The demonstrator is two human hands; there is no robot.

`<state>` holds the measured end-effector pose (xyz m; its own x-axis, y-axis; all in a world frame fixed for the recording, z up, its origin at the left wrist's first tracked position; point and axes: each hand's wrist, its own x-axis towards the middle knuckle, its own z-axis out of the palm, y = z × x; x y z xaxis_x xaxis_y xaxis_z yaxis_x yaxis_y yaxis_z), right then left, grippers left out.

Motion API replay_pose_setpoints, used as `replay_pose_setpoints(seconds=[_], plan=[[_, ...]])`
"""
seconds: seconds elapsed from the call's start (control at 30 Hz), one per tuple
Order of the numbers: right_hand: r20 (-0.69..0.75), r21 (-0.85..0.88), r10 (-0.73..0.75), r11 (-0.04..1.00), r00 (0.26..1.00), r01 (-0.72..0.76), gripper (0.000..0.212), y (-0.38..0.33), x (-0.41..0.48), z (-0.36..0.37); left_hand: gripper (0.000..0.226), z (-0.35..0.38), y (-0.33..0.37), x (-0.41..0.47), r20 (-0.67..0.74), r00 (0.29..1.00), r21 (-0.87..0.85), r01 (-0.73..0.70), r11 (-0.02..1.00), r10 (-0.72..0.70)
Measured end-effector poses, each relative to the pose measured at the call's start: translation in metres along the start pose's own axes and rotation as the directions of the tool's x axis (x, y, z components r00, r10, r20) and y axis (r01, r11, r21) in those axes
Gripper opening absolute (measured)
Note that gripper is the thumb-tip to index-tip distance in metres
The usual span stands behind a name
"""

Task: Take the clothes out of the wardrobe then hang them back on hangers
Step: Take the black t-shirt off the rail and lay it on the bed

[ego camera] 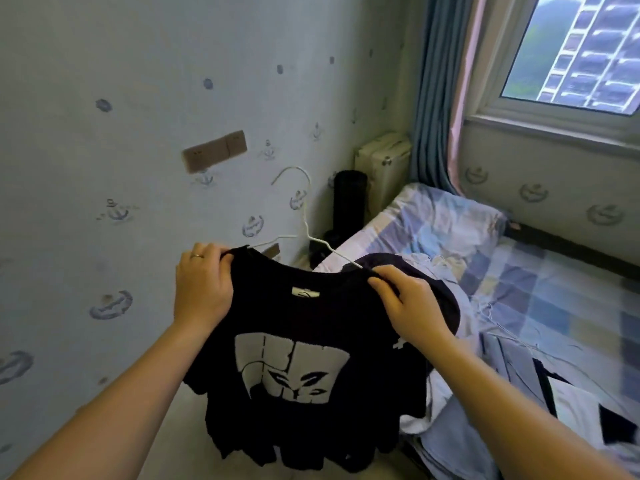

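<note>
A black T-shirt [311,317] with a white graphic print hangs in front of me, held up in the air. A white wire hanger [304,209] sits inside its neckline, the hook sticking up above the collar. My left hand [202,285] grips the shirt's left shoulder, a ring on one finger. My right hand [407,299] pinches the right shoulder where the hanger's arm enters the cloth. The shirt's hem hangs down between my forearms.
A bed [540,292] with a blue checked sheet lies to the right, with a dark garment [446,299] and other clothes [571,403] on it. A wallpapered wall [104,168] is ahead, a black cylinder [349,199] and radiator [384,168] in the corner, a window [571,57] upper right.
</note>
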<state>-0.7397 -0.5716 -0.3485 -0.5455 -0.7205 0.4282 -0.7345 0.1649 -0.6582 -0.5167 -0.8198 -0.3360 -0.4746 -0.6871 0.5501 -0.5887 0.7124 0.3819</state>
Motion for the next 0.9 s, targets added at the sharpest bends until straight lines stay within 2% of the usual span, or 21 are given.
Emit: replay_pose_setpoints(seconds=[0.1,0.23,0.37,0.5,0.67,0.9], plan=[[0.024,0.012,0.096,0.995,0.995,-0.096,0.021,0.024,0.007,0.007,0.015,0.039,0.004,0.026,0.050,0.999,-0.012,-0.022,1.000,0.022],[-0.016,0.003,0.214,0.977,0.977,-0.214,0.012,0.070,0.028,0.003,0.025,0.103,0.026,0.077,0.130,0.983,-0.054,-0.120,0.991,0.126],[-0.069,-0.021,0.257,0.966,0.964,-0.259,0.012,0.123,0.057,-0.012,0.019,0.171,0.065,0.129,0.155,0.962,-0.108,-0.209,0.972,0.224],[-0.085,-0.059,0.319,0.944,0.944,-0.324,0.014,0.177,0.092,-0.043,0.024,0.235,0.116,0.173,0.188,0.951,-0.150,-0.220,0.964,0.247],[-0.173,-0.056,0.392,0.912,0.904,-0.406,0.017,0.231,0.130,-0.079,0.017,0.302,0.173,0.220,0.210,0.930,-0.212,-0.258,0.942,0.302],[-0.183,-0.134,0.490,0.846,0.852,-0.515,0.013,0.305,0.157,-0.069,0.019,0.395,0.190,0.234,0.332,0.888,-0.190,-0.267,0.945,0.318]])
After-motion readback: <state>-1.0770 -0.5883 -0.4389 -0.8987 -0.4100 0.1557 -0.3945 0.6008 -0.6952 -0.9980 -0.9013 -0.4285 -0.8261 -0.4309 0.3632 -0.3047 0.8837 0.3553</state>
